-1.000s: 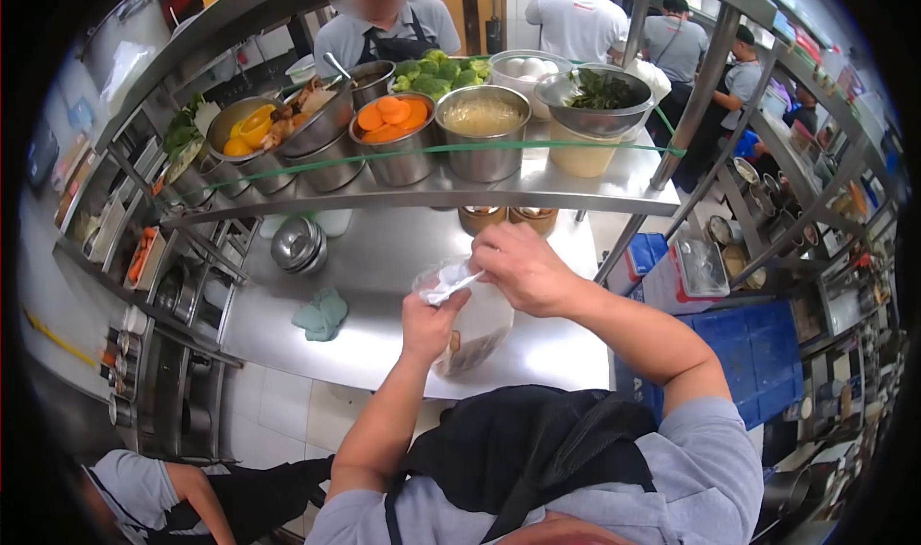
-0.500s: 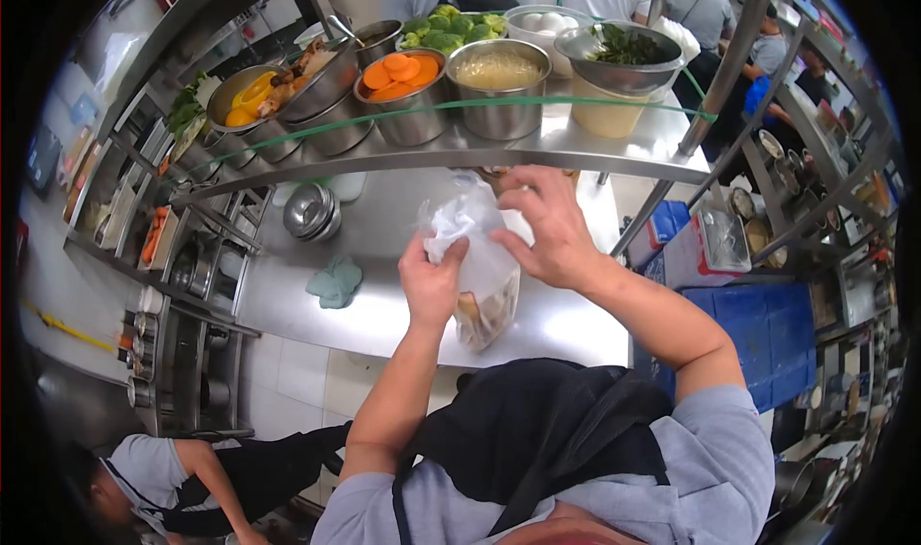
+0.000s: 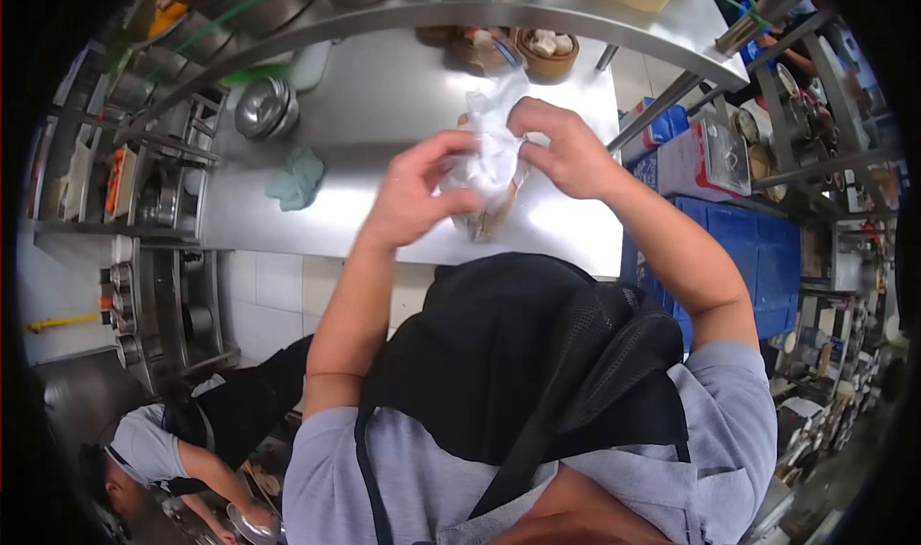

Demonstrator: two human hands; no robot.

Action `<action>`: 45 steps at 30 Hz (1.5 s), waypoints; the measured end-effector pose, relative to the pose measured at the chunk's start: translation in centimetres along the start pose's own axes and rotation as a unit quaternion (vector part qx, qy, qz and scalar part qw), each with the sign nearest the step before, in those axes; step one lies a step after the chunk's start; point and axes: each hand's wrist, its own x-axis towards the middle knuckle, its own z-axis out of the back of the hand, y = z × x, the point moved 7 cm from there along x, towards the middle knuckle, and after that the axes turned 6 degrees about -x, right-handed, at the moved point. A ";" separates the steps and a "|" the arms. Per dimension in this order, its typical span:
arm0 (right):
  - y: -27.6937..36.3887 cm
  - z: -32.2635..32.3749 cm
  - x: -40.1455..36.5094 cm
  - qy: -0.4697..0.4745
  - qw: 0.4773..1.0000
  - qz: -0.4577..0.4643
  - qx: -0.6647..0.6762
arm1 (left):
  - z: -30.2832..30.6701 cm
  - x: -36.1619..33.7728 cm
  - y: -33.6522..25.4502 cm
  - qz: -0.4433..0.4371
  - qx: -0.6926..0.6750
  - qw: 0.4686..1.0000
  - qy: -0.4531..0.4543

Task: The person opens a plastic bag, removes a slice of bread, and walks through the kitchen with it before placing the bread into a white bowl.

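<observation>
As left hand (image 3: 413, 192) gapes, right (image 3: 566, 147) touches bag (image 3: 495, 156)

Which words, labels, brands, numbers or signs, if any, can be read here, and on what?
None can be read.
The translucent plastic bag with a crumpled white top: blurred, no legible print.
The white box with red trim: no legible text.
The small goods on the right-hand metal shelves: too small to read.

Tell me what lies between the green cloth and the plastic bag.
The head view shows bare steel tabletop beside the cloth, then the left hand next to the bag.
</observation>
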 end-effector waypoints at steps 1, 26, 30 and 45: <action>0.2 0.0 0.0 0.006 1.000 -0.005 0.001 | 1.0 -0.3 -0.4 -0.025 -0.026 0.999 0.020; 4.7 -9.1 5.4 0.136 0.989 -0.049 -0.015 | 9.1 -5.1 -4.6 -0.051 0.145 0.985 -0.082; 5.5 -11.6 5.6 0.130 0.987 -0.089 0.021 | 10.2 -5.6 -4.3 -0.048 0.159 0.984 -0.058; 11.7 -8.6 4.9 0.201 0.976 0.087 -0.020 | 8.5 -7.2 -6.9 -0.139 0.170 0.964 0.147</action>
